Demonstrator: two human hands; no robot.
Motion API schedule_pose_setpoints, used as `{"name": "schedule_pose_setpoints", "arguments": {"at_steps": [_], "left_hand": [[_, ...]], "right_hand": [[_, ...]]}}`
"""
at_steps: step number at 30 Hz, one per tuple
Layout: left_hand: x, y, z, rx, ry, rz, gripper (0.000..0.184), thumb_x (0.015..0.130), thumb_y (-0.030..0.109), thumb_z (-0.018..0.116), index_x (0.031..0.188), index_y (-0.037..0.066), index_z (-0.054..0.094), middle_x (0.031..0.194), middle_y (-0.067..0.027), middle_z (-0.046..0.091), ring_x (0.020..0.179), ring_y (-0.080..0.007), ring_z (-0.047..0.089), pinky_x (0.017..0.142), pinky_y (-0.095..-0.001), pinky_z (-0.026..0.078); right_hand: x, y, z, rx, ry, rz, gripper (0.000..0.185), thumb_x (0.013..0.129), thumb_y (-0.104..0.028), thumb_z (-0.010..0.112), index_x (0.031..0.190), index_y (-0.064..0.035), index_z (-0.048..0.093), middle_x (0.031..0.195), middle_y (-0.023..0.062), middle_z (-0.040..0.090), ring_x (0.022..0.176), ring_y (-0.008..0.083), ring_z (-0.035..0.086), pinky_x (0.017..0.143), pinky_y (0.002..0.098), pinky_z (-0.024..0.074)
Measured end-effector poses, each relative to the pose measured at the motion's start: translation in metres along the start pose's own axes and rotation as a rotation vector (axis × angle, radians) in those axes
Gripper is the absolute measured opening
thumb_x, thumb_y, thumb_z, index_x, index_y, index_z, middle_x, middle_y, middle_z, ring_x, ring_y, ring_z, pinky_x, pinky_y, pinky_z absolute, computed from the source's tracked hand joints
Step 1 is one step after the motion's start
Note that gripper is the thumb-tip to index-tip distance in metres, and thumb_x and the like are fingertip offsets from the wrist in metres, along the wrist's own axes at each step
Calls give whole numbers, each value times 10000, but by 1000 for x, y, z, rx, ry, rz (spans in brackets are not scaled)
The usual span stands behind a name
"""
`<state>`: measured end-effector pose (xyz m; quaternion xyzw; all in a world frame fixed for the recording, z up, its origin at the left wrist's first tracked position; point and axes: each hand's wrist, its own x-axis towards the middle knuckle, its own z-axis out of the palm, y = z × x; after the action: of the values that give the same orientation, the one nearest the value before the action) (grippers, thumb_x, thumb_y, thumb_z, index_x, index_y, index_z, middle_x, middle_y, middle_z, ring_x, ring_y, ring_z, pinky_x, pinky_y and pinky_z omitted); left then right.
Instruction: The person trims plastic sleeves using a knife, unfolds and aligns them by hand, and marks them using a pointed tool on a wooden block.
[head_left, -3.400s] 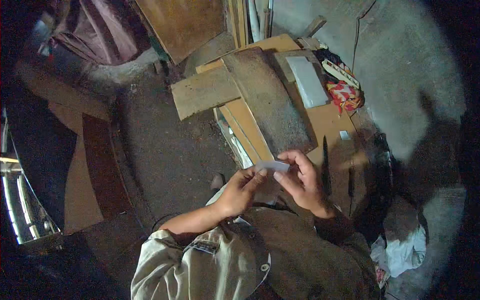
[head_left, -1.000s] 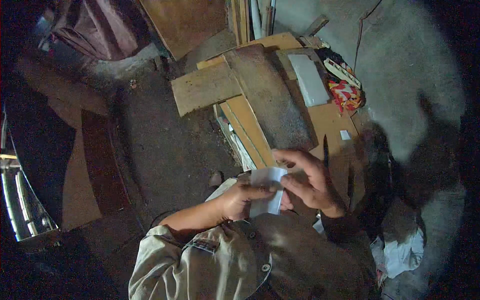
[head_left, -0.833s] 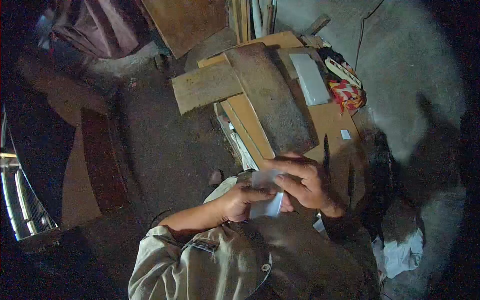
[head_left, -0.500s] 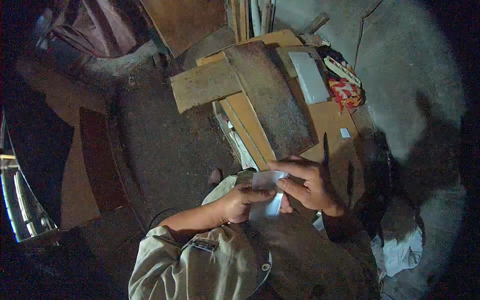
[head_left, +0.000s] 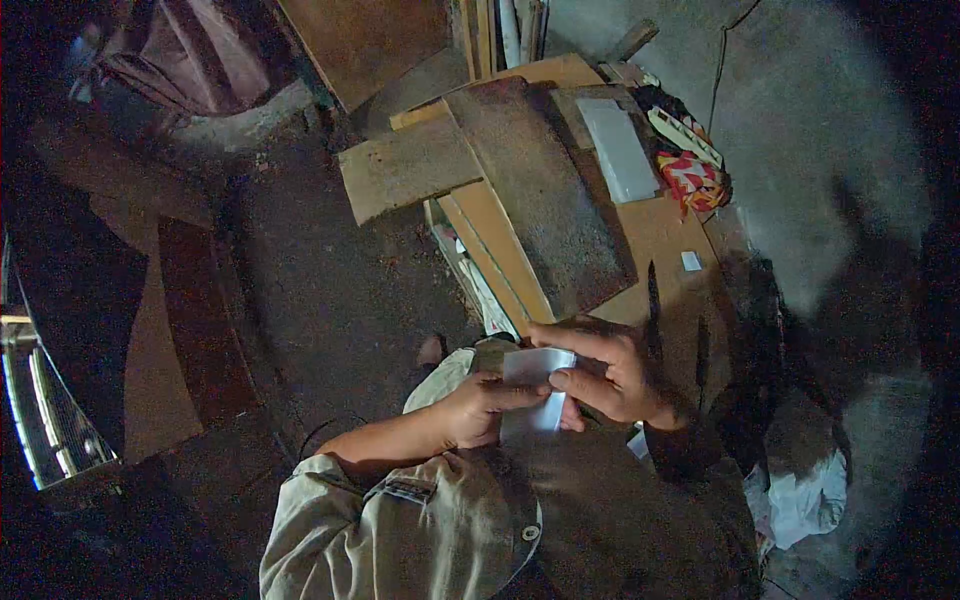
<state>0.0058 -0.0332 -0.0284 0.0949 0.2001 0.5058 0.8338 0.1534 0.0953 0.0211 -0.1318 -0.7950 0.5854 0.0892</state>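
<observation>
A small white sheet, perhaps paper or thin plastic (head_left: 524,366), is held in front of my body. My left hand (head_left: 472,410) grips it from the left, thumb lying across its face and fingers behind. From the other side, my right hand (head_left: 612,376) pinches the sheet's right edge between thumb and fingers. The sheet looks slightly curved between the two hands. Whether it is one layer or several I cannot tell.
Beyond my hands is a low work surface with a dark worn board (head_left: 540,190) and a plank (head_left: 410,170). On it lie a white slab (head_left: 618,150), a small white piece (head_left: 691,261) and a red-patterned cloth (head_left: 692,182). A white bag (head_left: 808,505) rests at right.
My right thumb and fingers have shifted very slightly left along the sheet's edge. Both hands keep hold of the sheet, and the surroundings look the same.
</observation>
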Motion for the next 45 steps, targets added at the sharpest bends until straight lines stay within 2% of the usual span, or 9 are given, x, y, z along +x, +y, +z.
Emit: {"name": "schedule_pose_setpoints", "arguments": {"at_steps": [7,10,12,13,17,21,31,40,45], "left_hand": [[-1,-4,-2,-22,-45,45,327,878,133,510,1157,-31,468,995,-174,601,988,-292,587,904,-397,438],[-2,2,8,-86,18,30,342,877,130,509,1181,-17,458,1006,-167,598,992,-288,587,891,-399,445],[-7,12,16,100,104,73,351,877,128,506,1194,-11,451,1020,-161,595,991,-286,588,897,-406,444],[-5,14,14,193,144,96,356,877,127,505,1201,-8,447,1027,-158,593,991,-285,589,900,-409,443],[7,22,9,-160,195,58,376,868,120,501,1219,1,434,1062,-135,586,1028,-261,569,914,-418,434],[10,31,12,-105,84,197,406,857,120,509,1234,2,413,1115,-139,560,1073,-262,538,926,-417,424],[19,14,-4,-34,209,170,464,834,186,536,1262,47,423,1184,-110,535,1079,-254,537,916,-401,438],[12,18,3,76,223,203,426,839,131,541,1242,31,441,1170,-106,537,1082,-247,531,924,-382,432],[-2,23,11,208,234,102,400,852,101,534,1228,-6,450,1148,-123,549,1085,-232,529,929,-363,423]], "right_hand": [[0,-10,-5,75,-65,105,423,865,-101,556,1256,22,448,1076,174,573,513,149,619,700,308,497],[1,-10,-8,53,-136,169,558,819,-190,636,1284,21,411,1149,186,539,697,215,652,825,361,461],[4,-13,-10,-248,-25,-67,716,741,-273,717,1310,3,381,1211,204,494,990,279,585,922,388,400],[3,-16,-9,-318,16,-42,833,650,-322,776,1319,-21,380,1247,201,461,1197,312,420,965,399,367],[11,-39,-4,-617,47,-95,975,557,-372,806,1368,-116,330,1331,176,366,1247,353,339,1024,491,268],[17,-45,4,-904,-45,-115,990,500,-438,804,1349,-169,371,1358,158,329,1302,339,252,1050,575,147],[23,-27,16,-971,-5,-155,993,521,-360,798,1377,-199,321,1330,169,336,1290,336,278,1023,650,131],[25,-39,7,-905,-17,-119,961,546,-402,790,1362,-153,347,1318,176,341,1274,351,293,1012,648,135],[21,-30,-5,-599,164,-152,732,724,-307,700,1315,-9,388,1170,181,507,1144,329,447,998,465,290]]}}
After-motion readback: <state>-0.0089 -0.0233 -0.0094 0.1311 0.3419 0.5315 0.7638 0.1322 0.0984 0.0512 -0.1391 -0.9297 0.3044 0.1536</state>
